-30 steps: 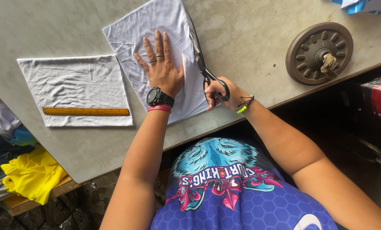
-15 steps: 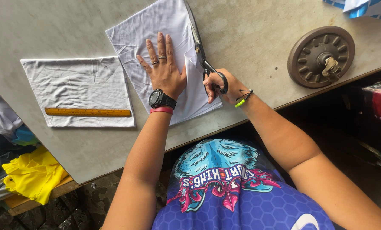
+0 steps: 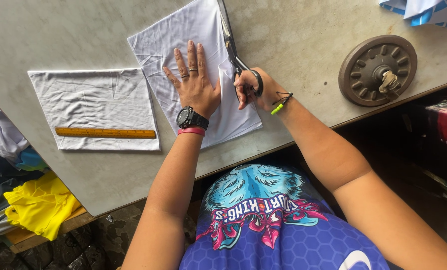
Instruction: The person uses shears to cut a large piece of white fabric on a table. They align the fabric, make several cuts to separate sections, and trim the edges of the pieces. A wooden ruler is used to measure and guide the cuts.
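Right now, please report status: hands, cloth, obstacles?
Left hand flat on white cloth. Right hand grips scissors, cutting. Nothing blocks the blades.

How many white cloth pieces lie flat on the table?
2: one under the left hand and scissors, cloth; another cloth to its left, under the ruler.

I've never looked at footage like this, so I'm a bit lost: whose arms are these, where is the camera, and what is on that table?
The camera sits on the person's head and looks down, so both arms are their own. The left hand lies flat on a white piece of fabric, pinning it to the grey table. The right hand holds scissors along the fabric's right edge. Further left lies a second white fabric piece with a yellow ruler on it. At right sits a round metal weight.
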